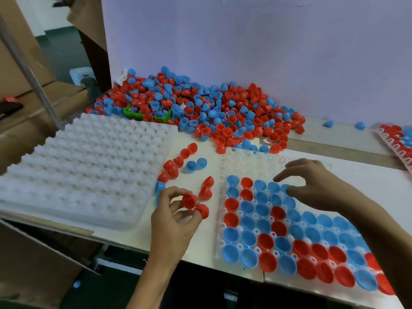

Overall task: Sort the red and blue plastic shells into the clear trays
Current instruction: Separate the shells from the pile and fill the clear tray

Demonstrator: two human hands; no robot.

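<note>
Hands, two, bare, both entering from the lower edge of the head view.

Left hand point(172, 216): raised over the white table point(194, 248), palm turned inward, fingers curled. Grasps two red shells: one red shell point(189, 201) pinched between thumb and forefinger, a second red shell point(202, 211) held against the lower fingers, the two touching.

Right hand point(312, 184): stretched flat over the far filled rows of the clear tray point(239, 162), fingers spread and nearly straight, fingertips point(277, 179) just above or on the blue shells there; contact cannot be told. Holds nothing.

Clear tray, right of centre: near pockets filled with blue shells point(247, 207) and red ones, open side up, mixed in rows; far pockets bare.

Stack of empty trays point(82, 170): left of the hands, white, dimpled, on the same table.

Loose shells point(178, 162): a short curved line of red and two blue, lying between the empty stack and the clear tray; two further red ones just beside the left hand.

Shell heap point(211, 108): large, red and blue mixed, at the back of the table against a pale wall point(245, 41). A green bin point(133, 113) sits half buried in its left part.

Further filled tray point(399, 141): at the right edge, partly cut off.

Cardboard boxes point(33, 70): stacked at the left, beyond the table.
</note>
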